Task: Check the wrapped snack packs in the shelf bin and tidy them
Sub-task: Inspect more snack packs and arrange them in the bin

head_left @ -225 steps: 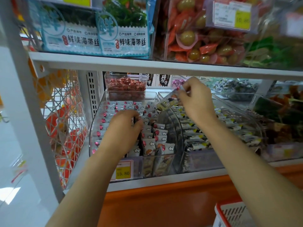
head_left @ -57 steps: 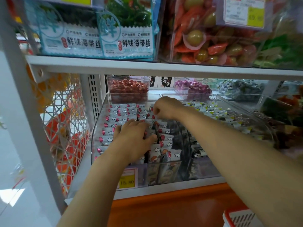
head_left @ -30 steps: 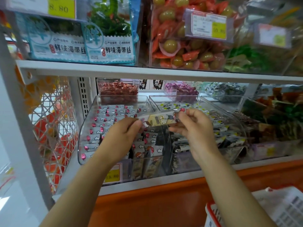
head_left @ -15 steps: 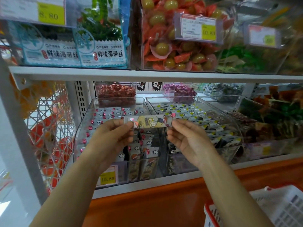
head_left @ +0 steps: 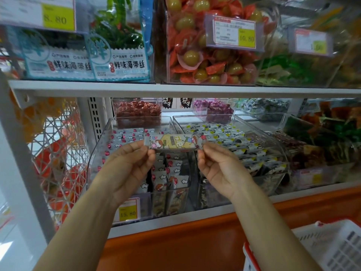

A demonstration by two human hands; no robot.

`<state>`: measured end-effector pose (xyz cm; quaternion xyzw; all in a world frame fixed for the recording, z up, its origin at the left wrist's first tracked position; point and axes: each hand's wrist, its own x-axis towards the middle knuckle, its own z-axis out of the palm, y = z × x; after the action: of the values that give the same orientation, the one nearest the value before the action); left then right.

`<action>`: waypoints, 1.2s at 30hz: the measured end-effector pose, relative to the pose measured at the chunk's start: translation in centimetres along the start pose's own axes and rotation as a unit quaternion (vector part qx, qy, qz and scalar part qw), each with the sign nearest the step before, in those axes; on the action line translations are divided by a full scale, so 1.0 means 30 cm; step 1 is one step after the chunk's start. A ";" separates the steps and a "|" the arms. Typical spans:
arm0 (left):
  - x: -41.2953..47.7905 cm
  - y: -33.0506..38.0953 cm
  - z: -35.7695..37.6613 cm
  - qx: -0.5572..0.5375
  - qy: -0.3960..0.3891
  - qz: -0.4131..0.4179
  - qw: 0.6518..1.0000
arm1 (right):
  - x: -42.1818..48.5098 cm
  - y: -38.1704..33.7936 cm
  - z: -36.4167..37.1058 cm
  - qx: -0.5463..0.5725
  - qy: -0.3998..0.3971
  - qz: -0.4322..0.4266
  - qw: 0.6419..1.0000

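Snack pack (head_left: 174,142): light, crinkly, probably slippery. Left hand (head_left: 129,165) and right hand (head_left: 216,165) pinch its sealed ends, the proper hold.

Pulled back out of the shelf bin (head_left: 99,151) after seconds spent down among the rows. Lifted clear: one snack pack (head_left: 175,142), now stretched level in front of the bin, pinched at its crimped ends by the left hand (head_left: 127,167) and the right hand (head_left: 220,169), palms turned toward the camera.

Yellowish cartoon-printed snack pack (head_left: 174,142) — level, seemingly sealed, above the clear bin (head_left: 100,147)
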<state>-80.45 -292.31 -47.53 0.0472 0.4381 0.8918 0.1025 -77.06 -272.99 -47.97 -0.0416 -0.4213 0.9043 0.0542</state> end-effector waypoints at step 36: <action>-0.076 0.006 0.064 0.420 -0.025 0.116 0.900 | -0.018 0.030 0.019 -0.454 -0.025 -0.308 0.835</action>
<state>-77.93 -291.44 -46.19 0.1587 0.7609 0.6288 -0.0196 -76.66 -274.07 -48.27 0.0934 -0.7769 0.5485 0.2947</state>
